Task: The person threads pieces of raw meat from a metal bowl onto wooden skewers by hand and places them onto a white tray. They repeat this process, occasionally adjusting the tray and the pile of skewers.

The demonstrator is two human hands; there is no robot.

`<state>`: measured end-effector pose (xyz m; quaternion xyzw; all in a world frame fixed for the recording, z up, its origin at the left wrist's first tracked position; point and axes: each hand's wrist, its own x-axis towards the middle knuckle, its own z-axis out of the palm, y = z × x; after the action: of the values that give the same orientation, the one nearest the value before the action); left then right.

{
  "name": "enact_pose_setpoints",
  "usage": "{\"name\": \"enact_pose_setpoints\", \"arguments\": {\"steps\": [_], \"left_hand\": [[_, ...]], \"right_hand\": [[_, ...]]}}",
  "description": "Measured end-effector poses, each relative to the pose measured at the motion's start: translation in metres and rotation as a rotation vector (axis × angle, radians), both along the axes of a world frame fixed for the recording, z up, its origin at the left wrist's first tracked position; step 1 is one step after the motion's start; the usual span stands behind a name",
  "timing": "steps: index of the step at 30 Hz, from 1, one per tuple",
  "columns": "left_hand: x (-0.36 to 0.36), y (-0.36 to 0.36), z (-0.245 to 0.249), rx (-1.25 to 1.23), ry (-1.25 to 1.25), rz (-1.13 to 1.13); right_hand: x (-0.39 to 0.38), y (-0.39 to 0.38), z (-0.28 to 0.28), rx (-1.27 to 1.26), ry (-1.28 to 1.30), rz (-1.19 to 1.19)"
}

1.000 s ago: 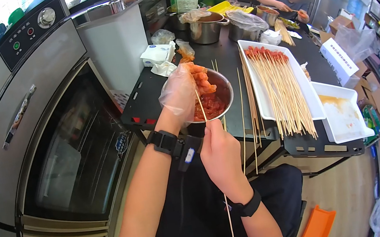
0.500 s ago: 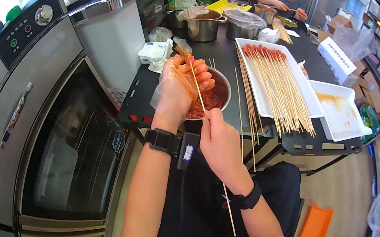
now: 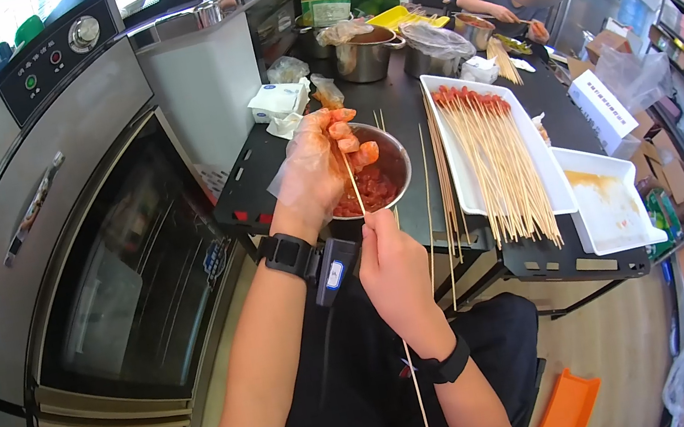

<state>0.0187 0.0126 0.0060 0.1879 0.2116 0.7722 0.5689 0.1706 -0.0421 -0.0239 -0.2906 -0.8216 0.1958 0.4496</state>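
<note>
My left hand [image 3: 317, 161], in a clear plastic glove smeared with red-orange sauce, is closed round the upper end of a bamboo skewer. The tip and any meat on it are hidden among the fingers. Lower down, my right hand [image 3: 391, 250] is bare and pinches the same bamboo skewer [image 3: 416, 386], whose long end hangs below the wrist. Just beneath my left hand, a steel pot [image 3: 403, 169] holds red marinated meat pieces [image 3: 372, 188]. To the right, a white tray [image 3: 468, 197] carries many skewers with red meat [image 3: 472, 98] at their far ends.
Loose skewers [image 3: 444, 187] lie beside the tray. A second white tray [image 3: 601, 217] has orange residue. Pots [image 3: 361, 58], a tissue box [image 3: 276, 100] and a yellow tray [image 3: 399, 15] stand farther back. A person [image 3: 497, 2] works across the table. An oven-like cabinet [image 3: 118, 278] stands left.
My left fingers have come down and closed over the skewer's top, where a red meat piece showed before. My right hand has shifted slightly lower on the skewer.
</note>
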Motion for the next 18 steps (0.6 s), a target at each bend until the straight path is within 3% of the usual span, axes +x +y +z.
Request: {"name": "enact_pose_setpoints", "arguments": {"steps": [3, 10, 16, 17, 18], "left_hand": [[0.006, 0.001, 0.002, -0.057, 0.12, 0.128], [0.008, 0.003, -0.004, -0.062, 0.259, 0.09], [0.017, 0.001, 0.007, -0.342, 0.351, 0.039], [0.016, 0.0, 0.006, -0.344, 0.413, 0.103], [0.015, -0.001, 0.005, -0.346, 0.474, 0.165]], "right_hand": [[-0.002, 0.0, 0.001, 0.008, 0.005, -0.002], [-0.007, 0.009, -0.001, -0.041, 0.012, -0.035], [0.031, 0.046, 0.008, -0.343, 0.057, -0.154], [0.045, 0.066, -0.001, -0.323, 0.088, -0.195], [0.061, 0.076, 0.014, -0.465, 0.141, -0.153]]}}
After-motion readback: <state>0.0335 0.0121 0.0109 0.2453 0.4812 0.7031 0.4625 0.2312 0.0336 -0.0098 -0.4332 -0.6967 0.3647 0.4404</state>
